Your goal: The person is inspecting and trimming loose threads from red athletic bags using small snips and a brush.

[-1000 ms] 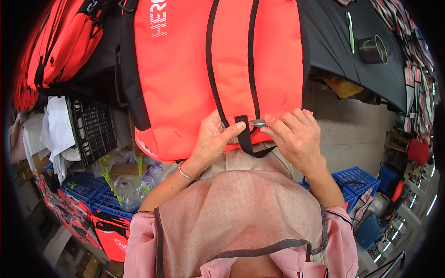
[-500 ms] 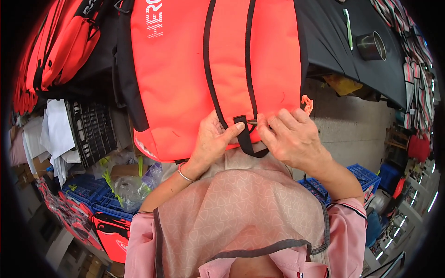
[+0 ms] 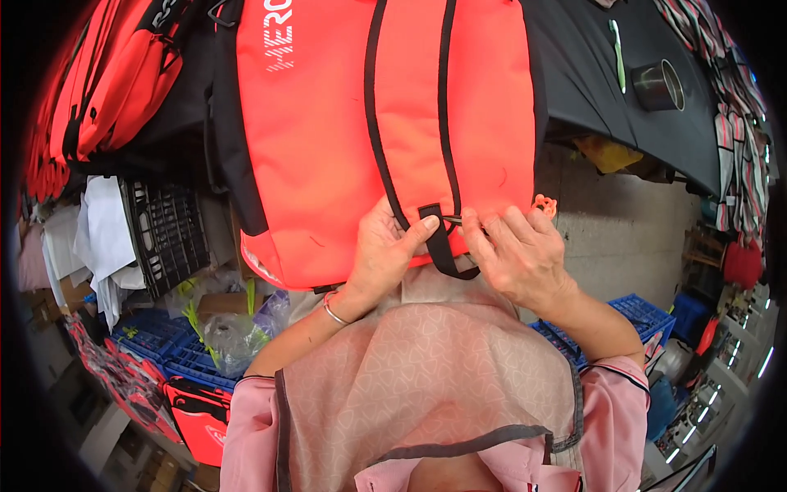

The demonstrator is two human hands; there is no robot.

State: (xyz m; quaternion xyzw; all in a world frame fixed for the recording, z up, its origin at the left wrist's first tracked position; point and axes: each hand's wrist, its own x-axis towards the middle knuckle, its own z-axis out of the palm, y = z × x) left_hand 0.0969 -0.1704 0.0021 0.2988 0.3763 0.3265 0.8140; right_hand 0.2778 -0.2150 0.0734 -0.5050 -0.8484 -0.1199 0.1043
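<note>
Presently, left hand (image 3: 384,256): its fingers are pinching the black strap (image 3: 443,248), the thumb pressing on it.
Right hand (image 3: 521,256): its fingers are gripping a thin metal tool (image 3: 454,220), mostly hidden, which is pointing toward the strap.
Strap: it is looping at the lower edge of the red bag (image 3: 489,115).
Bag: it is lying across the dark surface (image 3: 578,74), its lower end facing the person.
Cup (image 3: 656,87): it is sitting right of the bag, near a toothbrush (image 3: 618,59).

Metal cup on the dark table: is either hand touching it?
No: the left hand pinches the black strap and the right hand holds a small metal tool, both apart from the cup.
</note>
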